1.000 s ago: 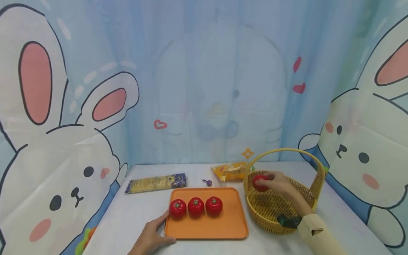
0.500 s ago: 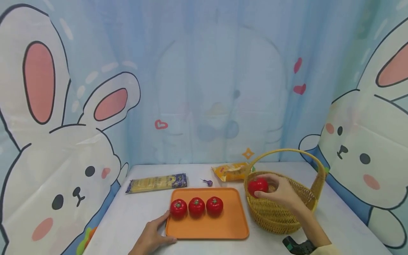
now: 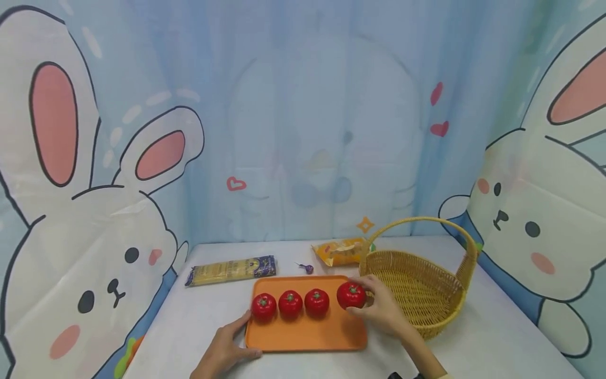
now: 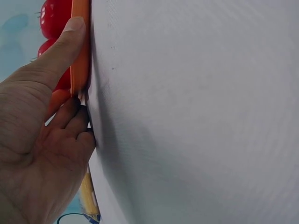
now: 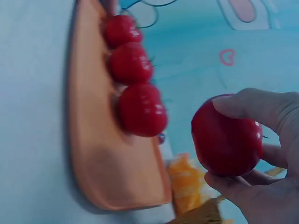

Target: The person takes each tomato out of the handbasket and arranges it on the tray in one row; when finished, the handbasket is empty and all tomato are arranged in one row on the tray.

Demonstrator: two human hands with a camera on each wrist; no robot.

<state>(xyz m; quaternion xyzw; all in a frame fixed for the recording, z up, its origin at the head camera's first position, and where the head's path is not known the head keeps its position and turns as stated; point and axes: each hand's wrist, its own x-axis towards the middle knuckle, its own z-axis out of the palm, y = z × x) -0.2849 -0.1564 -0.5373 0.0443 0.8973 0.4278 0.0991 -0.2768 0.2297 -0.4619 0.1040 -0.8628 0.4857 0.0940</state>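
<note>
My right hand point(image 3: 381, 310) holds a red tomato point(image 3: 351, 295) between thumb and fingers, above the right part of an orange tray point(image 3: 307, 337). In the right wrist view that tomato point(image 5: 226, 137) is apart from the tray surface. Three more tomatoes, including a middle one point(image 3: 290, 304), sit in a row on the tray's left half. My left hand point(image 3: 222, 345) grips the tray's front left corner. The left wrist view has the thumb point(image 4: 70, 39) against the front edge and the other fingers bent at the side.
A wicker basket point(image 3: 426, 287) with a tall handle stands right of the tray. Behind lie a yellow-and-blue packet point(image 3: 232, 271), a small purple wrapped item point(image 3: 307, 268) and an orange snack bag point(image 3: 341, 251). A rabbit-print curtain point(image 3: 303, 131) bounds the white table.
My right hand has lifted the tomato out of the basket and carried it left, over the tray. The left hand stays at the tray's corner.
</note>
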